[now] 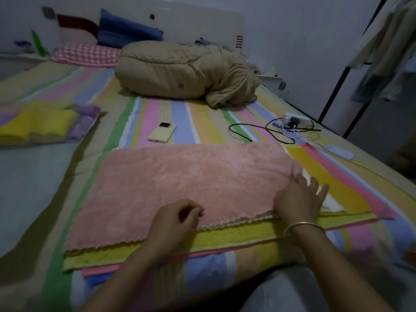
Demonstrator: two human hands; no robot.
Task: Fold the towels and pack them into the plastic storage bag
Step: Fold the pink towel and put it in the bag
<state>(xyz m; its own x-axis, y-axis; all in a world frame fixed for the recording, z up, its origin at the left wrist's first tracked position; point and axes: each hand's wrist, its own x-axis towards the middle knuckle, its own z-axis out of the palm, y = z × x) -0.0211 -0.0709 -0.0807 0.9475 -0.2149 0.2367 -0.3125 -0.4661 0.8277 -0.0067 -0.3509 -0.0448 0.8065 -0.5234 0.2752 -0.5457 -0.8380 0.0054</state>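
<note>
The striped bed [202, 118] carries everything. The pink towel [180, 183] lies spread flat before you, atop a yellow towel [225, 237] whose near edge shows beneath it. Well left of the pink towel sit folded towels [38, 127], yellow and purple. Your right grip [299, 199] presses its right end, fingers spread and straight. Your left grip [177, 219] rests curled at its near edge; whether it pinches fabric cannot be told.

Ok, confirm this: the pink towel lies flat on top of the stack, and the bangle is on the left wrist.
Wrong wrist. The head view shows the bangle on the right wrist; the pink towel does lie flat on top of the stack.
</note>
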